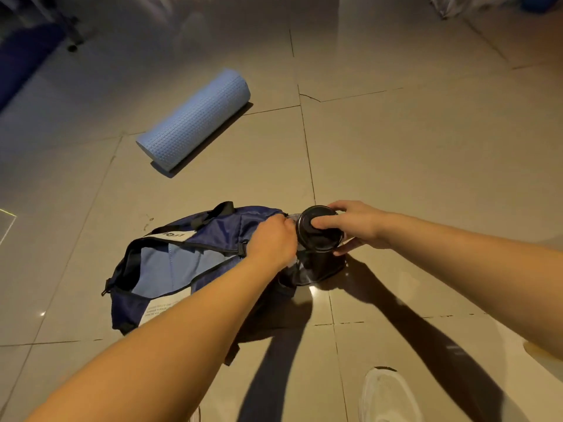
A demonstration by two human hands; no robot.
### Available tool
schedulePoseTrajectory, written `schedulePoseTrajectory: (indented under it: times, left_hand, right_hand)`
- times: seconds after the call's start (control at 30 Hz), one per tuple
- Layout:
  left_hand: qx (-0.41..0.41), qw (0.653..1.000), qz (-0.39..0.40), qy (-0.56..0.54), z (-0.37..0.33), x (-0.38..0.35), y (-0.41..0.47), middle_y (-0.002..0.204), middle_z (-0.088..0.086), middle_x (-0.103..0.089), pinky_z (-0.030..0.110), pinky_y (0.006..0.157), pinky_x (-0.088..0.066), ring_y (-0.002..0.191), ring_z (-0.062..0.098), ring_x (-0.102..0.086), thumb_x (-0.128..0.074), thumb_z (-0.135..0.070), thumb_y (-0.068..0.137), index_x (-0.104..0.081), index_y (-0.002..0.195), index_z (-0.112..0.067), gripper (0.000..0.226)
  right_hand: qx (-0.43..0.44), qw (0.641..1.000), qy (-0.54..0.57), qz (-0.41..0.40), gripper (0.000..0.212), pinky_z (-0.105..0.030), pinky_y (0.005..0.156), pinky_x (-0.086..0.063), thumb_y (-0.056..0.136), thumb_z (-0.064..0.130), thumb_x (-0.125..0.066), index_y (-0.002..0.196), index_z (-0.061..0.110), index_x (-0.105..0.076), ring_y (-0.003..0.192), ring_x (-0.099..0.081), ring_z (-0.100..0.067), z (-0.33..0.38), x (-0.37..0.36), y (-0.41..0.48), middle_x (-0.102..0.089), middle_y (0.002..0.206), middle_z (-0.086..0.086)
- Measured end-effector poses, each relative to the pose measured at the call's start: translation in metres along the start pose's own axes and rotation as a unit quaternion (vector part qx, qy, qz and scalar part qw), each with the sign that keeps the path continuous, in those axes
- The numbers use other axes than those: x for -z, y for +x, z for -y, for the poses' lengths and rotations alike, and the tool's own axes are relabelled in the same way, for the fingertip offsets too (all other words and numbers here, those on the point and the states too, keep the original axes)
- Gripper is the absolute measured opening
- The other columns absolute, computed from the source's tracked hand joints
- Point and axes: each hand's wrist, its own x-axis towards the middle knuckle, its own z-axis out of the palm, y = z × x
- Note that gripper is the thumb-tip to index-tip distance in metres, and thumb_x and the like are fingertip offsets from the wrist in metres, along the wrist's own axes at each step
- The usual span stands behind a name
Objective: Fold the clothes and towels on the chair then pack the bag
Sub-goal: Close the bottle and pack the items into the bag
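Observation:
A navy blue bag (210, 236) lies on the tiled floor with its top open, showing a lighter blue lining. At the bag's right end stands a clear bottle with a black lid (318, 231), partly inside a side pocket. My right hand (353, 226) grips the lid, thumb across its top. My left hand (272, 242) holds the bag fabric at the pocket's edge beside the bottle. No clothes or towels are visible in the bag.
A rolled light blue mat (195, 120) lies on the floor beyond the bag. A white shoe (387, 397) shows at the bottom right. Dark blue furniture (21, 65) stands at the far left, and a pale bundle (457, 4) at the top right.

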Motion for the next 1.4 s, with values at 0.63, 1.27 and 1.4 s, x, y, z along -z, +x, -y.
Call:
schedulePoseTrajectory:
  times: [0.63,1.27,1.4]
  left_hand:
    - [-0.019,0.962,-0.040,0.270,0.017,0.036,0.055,0.085,0.006,-0.055,0.035,0.067,-0.040,0.078,0.029,-0.053,-0.050,-0.025,0.101,-0.052,0.088,-0.014,0.017]
    - [-0.052,0.957,-0.126,0.254,0.020,0.045,0.070,0.090,0.008,-0.066,0.036,0.064,-0.042,0.075,0.026,-0.057,-0.052,-0.028,0.102,-0.062,0.099,-0.012,0.019]
    - [-0.072,0.953,-0.135,0.263,0.022,0.044,0.068,0.084,0.006,-0.058,0.035,0.063,-0.039,0.073,0.027,-0.054,-0.052,-0.026,0.101,-0.060,0.098,-0.011,0.017]
  right_hand:
    - [-0.034,0.995,0.065,-0.064,0.060,-0.039,0.072,-0.065,0.086,0.056,-0.074,0.121,0.013,-0.051,0.085,-0.077,-0.027,0.007,-0.059,0.067,-0.071,0.108,-0.013]
    - [-0.001,0.993,-0.046,-0.105,0.066,-0.040,0.075,-0.065,0.079,0.068,-0.074,0.112,0.011,-0.066,0.062,-0.076,-0.022,0.019,-0.070,0.087,-0.076,0.092,-0.006]
    - [0.010,0.994,-0.075,-0.075,0.060,-0.037,0.072,-0.065,0.083,0.062,-0.074,0.115,0.012,-0.066,0.065,-0.077,-0.023,0.027,-0.064,0.084,-0.074,0.100,-0.007]
